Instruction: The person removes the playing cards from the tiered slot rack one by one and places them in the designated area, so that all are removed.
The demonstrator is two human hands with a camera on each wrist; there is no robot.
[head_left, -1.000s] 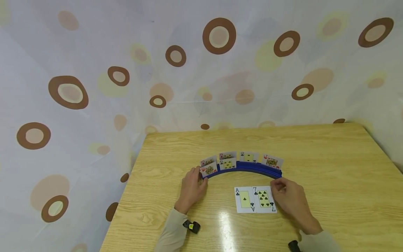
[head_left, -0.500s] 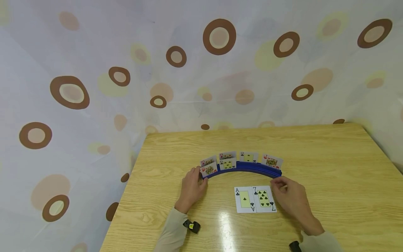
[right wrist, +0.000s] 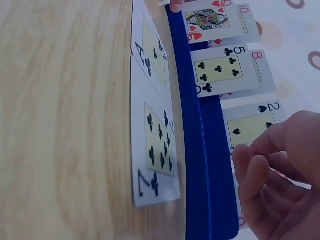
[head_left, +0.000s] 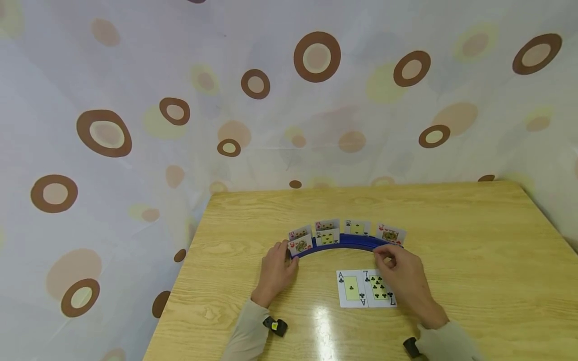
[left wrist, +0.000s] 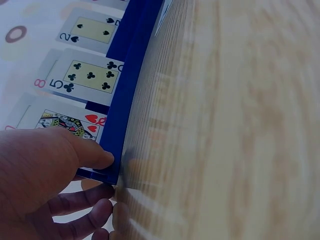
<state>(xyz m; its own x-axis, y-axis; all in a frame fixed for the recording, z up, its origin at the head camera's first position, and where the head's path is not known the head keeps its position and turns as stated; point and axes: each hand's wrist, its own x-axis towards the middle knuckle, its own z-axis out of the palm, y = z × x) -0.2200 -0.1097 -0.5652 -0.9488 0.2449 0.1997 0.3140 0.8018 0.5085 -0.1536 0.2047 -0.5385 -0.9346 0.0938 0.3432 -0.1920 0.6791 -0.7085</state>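
A curved blue card holder stands on the table with playing cards upright in it. My left hand grips its left end, thumb on the front edge beside the queen of hearts. Along the holder are the five of clubs, the two of spades and a red jack; a ten and an eight are partly hidden behind the front cards. My right hand, loosely curled with nothing between thumb and fingers, is over the holder's right part, partly overlapping the jack in the right wrist view.
The ace of clubs and seven of clubs lie face up side by side in front of the holder. They rest on a wooden table. A patterned curtain hangs behind the table.
My right hand has moved left along the holder, from its right end, and now covers part of the seven of clubs. The left hand has stayed on the holder's left end.
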